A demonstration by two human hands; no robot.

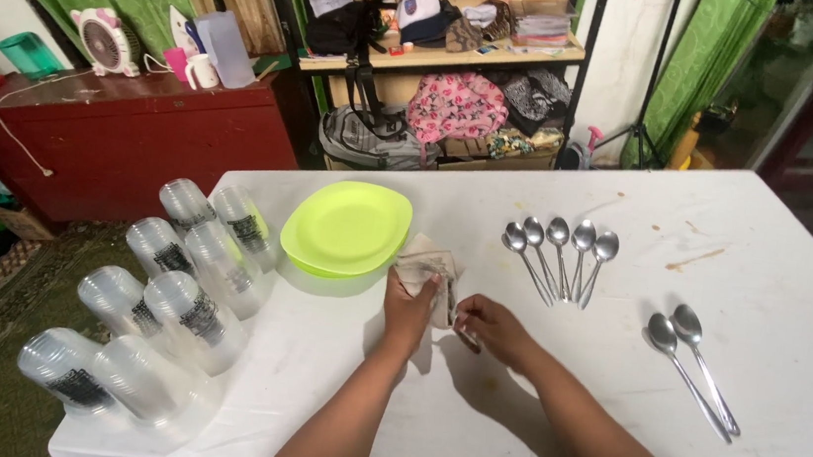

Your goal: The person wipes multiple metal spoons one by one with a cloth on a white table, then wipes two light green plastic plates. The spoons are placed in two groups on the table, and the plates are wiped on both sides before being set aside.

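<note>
Hands are working at the near middle of the surface (528,409): the left hand (409,308) is pressing a crumpled cloth (425,268) flat, fingers closed over it, while the right hand (494,328) is pinching a spoon (464,336) against it, seemingly wiping. Two spoons (691,370) are lying apart to the right, probably finished; five spoons (563,254) farther back are likely waiting. Green plates (347,228) and upturned cups (171,305) are standing left.

Bright overhead light falls evenly on the white table (782,255), which glares slightly. Soft shadows sit under the arms. The wide lens bends the edges; the room's left corner is dim, detail slightly soft.
</note>
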